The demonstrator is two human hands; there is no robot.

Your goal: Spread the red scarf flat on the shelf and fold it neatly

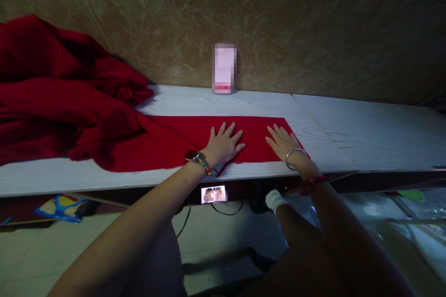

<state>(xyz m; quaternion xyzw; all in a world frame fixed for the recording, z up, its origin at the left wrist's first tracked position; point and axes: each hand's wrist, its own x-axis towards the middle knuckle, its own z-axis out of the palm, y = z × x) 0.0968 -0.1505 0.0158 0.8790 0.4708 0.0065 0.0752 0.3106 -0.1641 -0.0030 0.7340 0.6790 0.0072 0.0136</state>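
A length of red cloth [167, 144] lies flat along a narrow white wood-grain table, its straight right end slanting near the table's middle. My left hand [223, 145] rests palm down on it with fingers spread, a ring on one finger and a watch and beads at the wrist. Farther right, near the cloth's end, my right hand [281, 141] also lies flat on the cloth, fingers stretched out, with a silver bangle at the wrist. Toward the left the cloth runs into a large crumpled red heap [62, 88].
Behind the white table [365, 134] rises a brown marbled wall [296, 28]. A blurred pink-white object [225, 67] leans upright against it. Below the front edge are a lit phone screen [213, 195], a dark cable, a blue-and-yellow packet [64, 206] and a white-socked foot [274, 198].
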